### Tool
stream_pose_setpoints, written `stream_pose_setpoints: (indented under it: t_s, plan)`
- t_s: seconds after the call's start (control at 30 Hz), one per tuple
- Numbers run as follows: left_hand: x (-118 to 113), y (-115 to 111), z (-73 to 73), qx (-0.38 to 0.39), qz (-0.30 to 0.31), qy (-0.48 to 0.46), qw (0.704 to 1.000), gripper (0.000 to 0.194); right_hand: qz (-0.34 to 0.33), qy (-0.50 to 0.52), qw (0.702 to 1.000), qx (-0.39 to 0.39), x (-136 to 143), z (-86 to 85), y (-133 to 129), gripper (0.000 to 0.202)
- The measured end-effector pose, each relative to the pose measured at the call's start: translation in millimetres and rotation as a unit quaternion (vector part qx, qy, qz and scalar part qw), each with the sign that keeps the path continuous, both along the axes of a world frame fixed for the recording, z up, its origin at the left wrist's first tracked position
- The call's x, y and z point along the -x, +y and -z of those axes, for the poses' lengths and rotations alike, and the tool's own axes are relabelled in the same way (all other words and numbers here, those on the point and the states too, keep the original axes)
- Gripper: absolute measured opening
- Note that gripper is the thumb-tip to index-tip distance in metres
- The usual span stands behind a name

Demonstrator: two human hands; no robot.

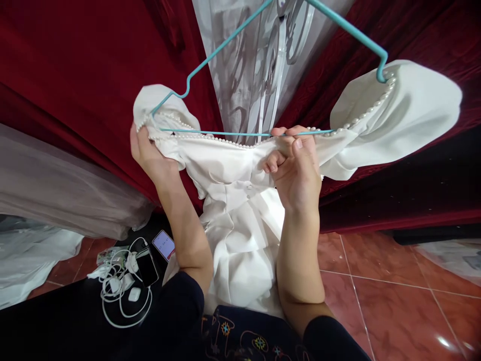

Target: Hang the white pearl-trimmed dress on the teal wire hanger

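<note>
A white dress with puffed sleeves and a pearl-trimmed neckline hangs down in front of me. A light-blue hanger spans it, one end inside each sleeve. My left hand is closed on the pearl edge at the left sleeve, fingers partly hidden behind the fabric. Near the middle right of the neckline, my right hand has its fingers curled over the hanger's thin bottom bar. The right puffed sleeve stands out past that hand. The dress skirt falls between my forearms.
Dark red curtains hang behind, with sheer white fabric between them. At lower left, a black surface bears white cables, a phone, a lit phone and a small white case. Reddish floor tiles show at right.
</note>
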State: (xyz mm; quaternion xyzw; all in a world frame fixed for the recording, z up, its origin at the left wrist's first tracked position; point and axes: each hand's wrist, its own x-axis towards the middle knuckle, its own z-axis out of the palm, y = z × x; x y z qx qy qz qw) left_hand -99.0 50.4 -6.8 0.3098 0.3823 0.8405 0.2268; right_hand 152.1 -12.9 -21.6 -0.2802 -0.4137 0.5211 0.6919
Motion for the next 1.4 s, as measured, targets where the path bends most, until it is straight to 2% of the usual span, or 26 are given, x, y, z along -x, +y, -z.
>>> stream_pose_setpoints:
  t_s: [0.1, 0.17, 0.2, 0.27, 0.33, 0.43, 0.5, 0.6, 0.77, 0.83, 0.87, 0.93, 0.97, 1.0, 1.07, 1.1, 1.13, 1.27, 1.4]
  plan:
    - [-13, -13, 41.9, 0.006, -0.008, -0.036, 0.999, 0.014, 0.016, 0.019, 1.0, 0.003, 4, 1.4, 2, 0.03]
    - [-26, -21, 59.3, 0.017, -0.004, -0.037, 0.999, 0.017, 0.023, 0.029, 0.999, 0.002, 5, 2.0, 3, 0.03]
    - [-33, -26, 62.6, 0.023, 0.009, -0.025, 0.999, 0.023, 0.026, 0.031, 0.999, 0.001, 6, 2.3, 4, 0.029]
    - [-49, -34, 57.8, 0.017, 0.063, 0.019, 0.998, 0.036, 0.031, 0.033, 0.999, -0.006, 7, 3.3, 6, 0.029]
    - [-65, -43, 42.2, -0.016, 0.139, 0.064, 0.988, 0.041, 0.036, 0.036, 0.999, -0.013, 9, 4.9, 8, 0.028]
    - [-86, -57, 16.6, -0.07, 0.225, 0.077, 0.969, 0.034, 0.044, 0.037, 0.998, -0.022, 12, 8.4, 11, 0.026]
    - [-95, -63, 7.2, -0.09, 0.247, 0.071, 0.962, 0.023, 0.049, 0.036, 0.998, -0.031, 13, 11.1, 13, 0.024]
    - [-102, -64, 5.5, -0.113, 0.255, 0.077, 0.957, 0.011, 0.058, 0.031, 0.997, -0.04, 12, 14.6, 16, 0.021]
    - [-106, -57, 9.0, -0.131, 0.209, 0.09, 0.965, 0.019, 0.051, -0.038, 0.998, -0.012, -5, 10.5, 6, 0.024]
    - [-106, -55, 9.1, -0.131, 0.213, 0.084, 0.964, 0.017, 0.097, -0.057, 0.994, -0.017, -16, 3.3, 2, 0.019]
    - [-106, -55, 9.1, -0.131, 0.221, 0.08, 0.963, 0.016, 0.145, -0.053, 0.987, -0.035, -22, -1.3, 1, 0.016]
    - [-104, -55, 9.0, -0.129, 0.238, 0.069, 0.96, 0.014, 0.277, -0.049, 0.955, -0.094, -36, -11.2, 2, 0.01]
    - [-104, -55, 8.9, -0.128, 0.245, 0.061, 0.959, 0.013, 0.345, -0.071, 0.928, -0.121, -44, -16.0, 5, 0.005]
    - [-103, -56, 8.8, -0.127, 0.251, 0.054, 0.958, 0.012, 0.402, -0.115, 0.897, -0.145, -52, -20.5, 10, 0.008]
    - [-101, -56, 8.6, -0.122, 0.259, 0.043, 0.957, 0.01, 0.456, -0.225, 0.841, -0.187, -68, -27.7, 22, 0.037]
    - [-101, -56, 8.6, -0.117, 0.262, 0.039, 0.957, 0.01, 0.451, -0.272, 0.826, -0.202, -76, -30.5, 30, 0.05]
    - [-101, -56, 8.7, -0.114, 0.265, 0.037, 0.957, 0.01, 0.43, -0.301, 0.825, -0.21, -81, -32.7, 38, 0.056]
    - [-100, -54, 9.7, -0.111, 0.252, 0.049, 0.96, 0.014, 0.366, -0.347, 0.847, -0.167, -89, -38.6, 65, 0.032]
    - [-96, -51, 9.0, -0.117, 0.224, 0.084, 0.964, 0.018, 0.367, -0.376, 0.833, -0.173, -92, -41.4, 73, 0.025]
